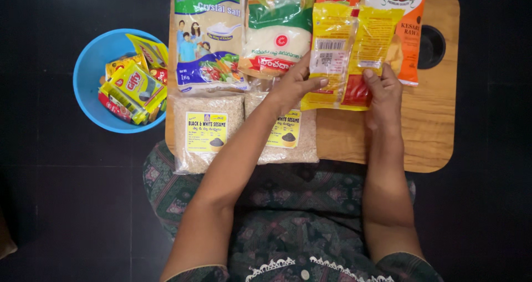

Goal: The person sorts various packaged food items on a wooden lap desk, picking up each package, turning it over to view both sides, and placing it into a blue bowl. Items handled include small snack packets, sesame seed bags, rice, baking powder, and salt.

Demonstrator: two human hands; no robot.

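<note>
Nearest to us is our patterned dress [288,215], then the wooden board [432,126] on our lap. Our left hand [293,85] and right hand [382,90] both hold the yellow packets [346,49] above the board, thumbs in front, other fingers behind, pinching the lower edges. Sesame bags [208,132] lie to the left, a blue bowl [88,71] further left. We judge it best to keep both grips even, so the packets stay flat.
</note>
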